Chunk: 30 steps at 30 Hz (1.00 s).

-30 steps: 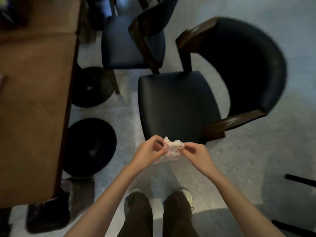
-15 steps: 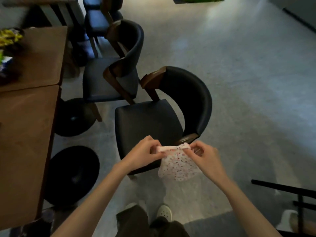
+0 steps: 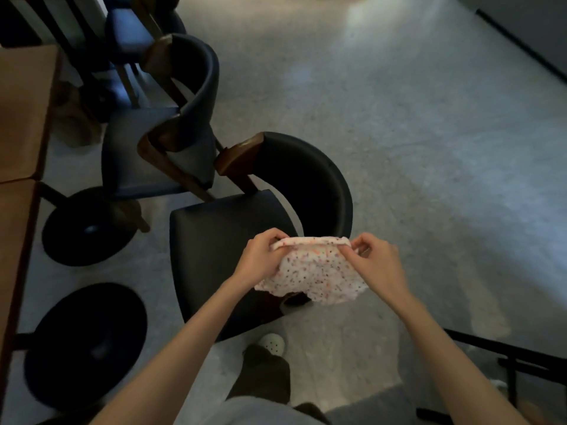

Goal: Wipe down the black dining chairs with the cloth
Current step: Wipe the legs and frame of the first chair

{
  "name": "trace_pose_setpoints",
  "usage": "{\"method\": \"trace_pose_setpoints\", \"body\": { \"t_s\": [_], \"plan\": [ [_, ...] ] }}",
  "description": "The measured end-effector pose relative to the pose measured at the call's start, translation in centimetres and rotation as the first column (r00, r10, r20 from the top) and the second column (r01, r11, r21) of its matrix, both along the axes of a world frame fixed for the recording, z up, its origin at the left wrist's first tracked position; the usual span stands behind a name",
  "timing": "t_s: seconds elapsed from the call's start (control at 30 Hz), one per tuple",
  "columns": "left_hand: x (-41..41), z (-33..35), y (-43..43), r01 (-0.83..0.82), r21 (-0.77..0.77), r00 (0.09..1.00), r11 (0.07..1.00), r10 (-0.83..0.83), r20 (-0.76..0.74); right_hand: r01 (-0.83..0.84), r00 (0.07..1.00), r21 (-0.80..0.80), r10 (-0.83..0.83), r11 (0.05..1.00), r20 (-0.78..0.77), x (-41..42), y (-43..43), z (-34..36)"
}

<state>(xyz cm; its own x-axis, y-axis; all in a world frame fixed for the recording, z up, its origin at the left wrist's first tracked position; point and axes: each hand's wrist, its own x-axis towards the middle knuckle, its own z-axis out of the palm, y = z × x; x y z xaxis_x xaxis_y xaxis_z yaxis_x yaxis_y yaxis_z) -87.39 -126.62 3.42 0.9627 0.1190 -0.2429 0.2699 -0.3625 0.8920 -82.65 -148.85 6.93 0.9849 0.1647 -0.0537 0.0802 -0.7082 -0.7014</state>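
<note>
Held up over the front of the nearest black dining chair (image 3: pixel 214 256): a white cloth (image 3: pixel 313 271) with small red spots, pinched at the two ends of its rolled top edge and hanging loose below. Left hand (image 3: pixel 260 259) clamped on the left end, right hand (image 3: pixel 379 262) on the right end, fingers of both curled round the fabric, hands apart with the cloth stretched between. Long axis of that top edge running left to right, across the body. No contact with the chair yet, as far as can be told. Lower hem hanging in front of the seat's near right corner.

Ahead of and below the hands: the padded seat (image 3: pixel 233 219), with the curved backrest (image 3: pixel 306 179) on its far right side and a wooden arm end (image 3: pixel 242 154) at the far tip. Seat more under the left hand, backrest just beyond the right. Both within easy reach, the right hand probably better placed for the backrest. Likely step in hand: spreading or refolding the cloth before a first wipe.

Further out: a second black chair (image 3: pixel 159 161) just beyond, a third (image 3: pixel 129 35) past that, a wooden bench (image 3: pixel 18 124) along the left edge, two round black pedestal bases (image 3: pixel 86 342) on the speckled floor (image 3: pixel 414 148).
</note>
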Motion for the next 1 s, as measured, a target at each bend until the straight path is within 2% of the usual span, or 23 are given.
{"method": "trace_pose_setpoints", "body": {
  "t_s": [0.1,0.23,0.4,0.5,0.6,0.73,0.87,1.0],
  "plan": [
    [3.1,-0.5,-0.4,-0.026,-0.039,0.999,0.999,0.025,-0.026,-0.041,0.999,-0.042,0.042,0.998,0.025,4.1,-0.2,-0.2],
    [6.5,-0.5,-0.6,-0.11,-0.092,0.994,0.99,0.107,-0.03,-0.213,0.971,-0.073,0.219,0.974,0.097,10.0,0.0,-0.1],
    [10.3,-0.3,1.2,-0.312,-0.118,0.95,0.943,0.313,-0.018,-0.416,0.904,0.07,0.42,0.907,-0.08,18.1,2.9,0.4],
    [12.4,-0.2,1.7,-0.425,-0.063,0.903,0.903,0.428,0.038,-0.522,0.834,0.141,0.538,0.841,-0.121,22.5,5.0,0.0],
    [13.2,0.3,1.1,-0.559,-0.011,0.825,0.829,0.557,0.095,-0.649,0.729,0.208,0.676,0.732,-0.106,25.9,6.7,-0.4],
    [11.8,0.6,-1.4,-0.692,0.058,0.72,0.719,0.683,0.119,-0.81,0.538,0.222,0.838,0.543,-0.088,28.2,7.8,0.0],
    [9.0,0.4,-5.6,-0.747,0.082,0.665,0.66,0.745,0.064,-0.904,0.367,0.192,0.924,0.382,-0.107,28.7,7.7,0.3],
    [6.6,-1.3,-11.5,-0.757,0.133,0.643,0.64,0.765,-0.026,-0.983,0.113,0.109,0.959,0.145,-0.26,28.6,5.8,-2.3]
  ]
}}
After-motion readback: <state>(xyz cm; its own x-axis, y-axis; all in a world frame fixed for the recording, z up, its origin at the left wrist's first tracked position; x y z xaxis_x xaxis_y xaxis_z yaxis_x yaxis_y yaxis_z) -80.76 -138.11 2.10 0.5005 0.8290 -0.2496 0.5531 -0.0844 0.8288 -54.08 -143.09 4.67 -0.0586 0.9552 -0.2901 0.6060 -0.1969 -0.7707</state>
